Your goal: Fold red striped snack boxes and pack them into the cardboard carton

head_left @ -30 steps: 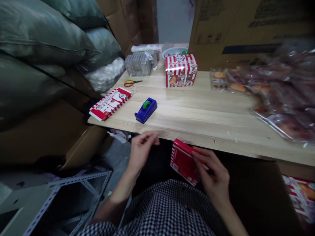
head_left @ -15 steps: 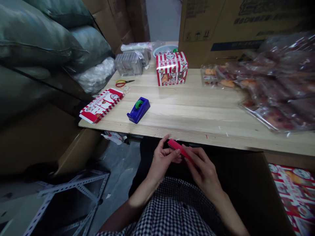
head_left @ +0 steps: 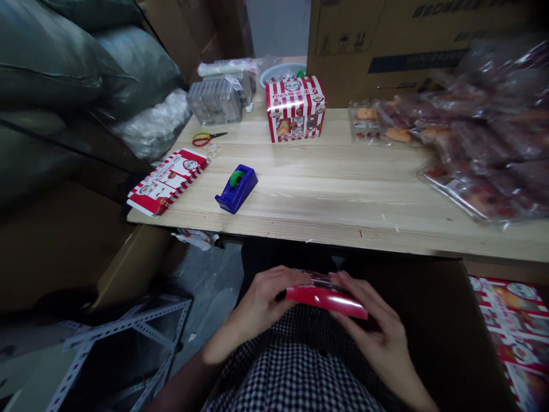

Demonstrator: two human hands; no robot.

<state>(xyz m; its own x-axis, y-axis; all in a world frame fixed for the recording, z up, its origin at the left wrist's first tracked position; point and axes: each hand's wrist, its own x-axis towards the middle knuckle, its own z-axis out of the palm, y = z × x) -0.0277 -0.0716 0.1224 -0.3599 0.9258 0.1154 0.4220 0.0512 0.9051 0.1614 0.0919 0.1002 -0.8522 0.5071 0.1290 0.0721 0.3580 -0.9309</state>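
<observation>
you hold a flat red carton (head_left: 326, 298) low over your lap, below the near edge of the wooden table (head_left: 343, 194). it looks folded flat, its long glossy red face turned toward you and tilted slightly down to the right, with a strip of striped print just showing along its top. your left hand (head_left: 261, 303) curls around its left end, fingers closed over the top edge; your right hand (head_left: 377, 332) grips the right end from below and behind, fingers wrapped on it.

the table's front edge runs just beyond your knuckles. the middle of the table is bare wood, with a blue tape dispenser (head_left: 237, 187) and a stack of flat striped cartons (head_left: 167, 181) at its left end, an assembled striped box (head_left: 295, 108) and scissors (head_left: 206, 138) farther back. bagged goods (head_left: 480, 143) crowd the right side.

the carton's underside and far face are hidden by your hands, and its print is too blurred to read. more striped cartons (head_left: 512, 326) at lower right are cut off by the frame.
</observation>
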